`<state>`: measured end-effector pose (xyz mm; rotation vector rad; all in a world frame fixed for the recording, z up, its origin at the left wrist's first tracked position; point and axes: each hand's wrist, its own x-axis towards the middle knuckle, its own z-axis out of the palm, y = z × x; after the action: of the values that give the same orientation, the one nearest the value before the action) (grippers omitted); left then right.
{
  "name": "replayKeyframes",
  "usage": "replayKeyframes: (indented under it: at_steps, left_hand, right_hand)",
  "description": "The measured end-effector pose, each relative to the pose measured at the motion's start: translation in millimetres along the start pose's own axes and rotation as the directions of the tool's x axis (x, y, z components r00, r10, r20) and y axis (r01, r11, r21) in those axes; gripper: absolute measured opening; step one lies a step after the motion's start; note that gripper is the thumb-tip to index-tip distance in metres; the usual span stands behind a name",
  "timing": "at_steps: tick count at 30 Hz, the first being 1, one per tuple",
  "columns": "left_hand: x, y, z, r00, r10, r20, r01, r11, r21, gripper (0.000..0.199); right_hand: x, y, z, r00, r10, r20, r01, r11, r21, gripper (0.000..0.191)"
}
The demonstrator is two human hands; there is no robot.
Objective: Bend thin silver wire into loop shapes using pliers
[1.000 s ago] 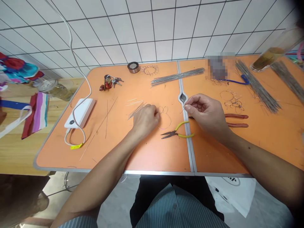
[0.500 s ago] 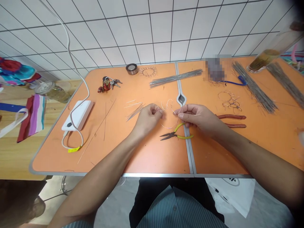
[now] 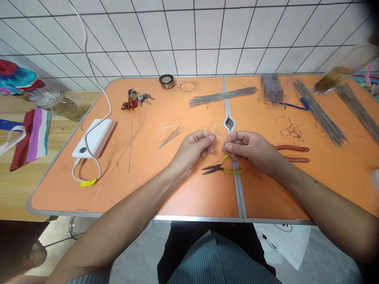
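Above the orange table [image 3: 189,193], my left hand [image 3: 197,149] pinches a thin bent wire [image 3: 216,129] whose loops stick up past the fingertips. A curved part of it hangs down toward the pliers. My right hand [image 3: 244,145] is closed at the wire's right side, fingertips pressed together; what they hold is too small to make out. Just below both hands lie pliers with yellow handles [image 3: 213,169], jaws pointing left. Red-handled pliers [image 3: 297,149] lie partly hidden under my right wrist.
Short wires [image 3: 170,137] lie left of my hands. Farther back are a wire bundle [image 3: 223,96], tape [image 3: 167,81] and keys [image 3: 137,99]. A white power bank [image 3: 94,138] with a cable is at left. More wire bundles [image 3: 319,112] and a tilted glass container [image 3: 333,79] are at right.
My left hand has shifted right and turned, its fingers now over the wire's left part. The wire loops have changed angle. The whole view has shifted slightly.
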<state>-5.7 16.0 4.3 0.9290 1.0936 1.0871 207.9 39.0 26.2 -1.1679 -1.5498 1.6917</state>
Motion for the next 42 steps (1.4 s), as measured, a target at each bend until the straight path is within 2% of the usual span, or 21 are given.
replayKeyframes:
  at_steps: [8,13,19,25,33,42]
  left_hand:
    - [0,1,0.0,1.0,-0.026,0.002,0.026,0.998,-0.048,0.026]
    - [-1,4,0.0,1.0,-0.016,0.007,0.017,0.999,-0.051,0.028]
    - [-3,3,3.0,1.0,-0.003,0.005,0.003,0.999,-0.035,0.025]
    - [-7,4,8.4,0.999,0.004,0.032,-0.003,1.0,-0.021,0.019]
    - [-9,2,9.2,0.998,0.004,0.062,-0.003,1.0,-0.009,0.019]
    - [-9,1,9.6,0.994,-0.036,0.104,0.041,0.998,-0.048,0.017]
  right_hand:
    - [1,3,-1,0.999,-0.026,-0.023,0.026,1.0,0.014,0.038]
    - [-1,-1,-2,0.988,-0.096,-0.118,0.098,0.995,0.019,0.031]
    - [-5,-8,1,0.946,-0.187,-0.265,0.187,0.982,-0.027,0.017]
    - [-8,-14,10,0.889,-0.287,-0.356,0.263,0.958,-0.114,0.018]
    - [-6,-13,11,0.874,-0.312,-0.373,0.289,0.95,-0.117,0.017]
    - [-4,-13,10,0.882,-0.309,-0.355,0.281,0.951,-0.127,0.014]
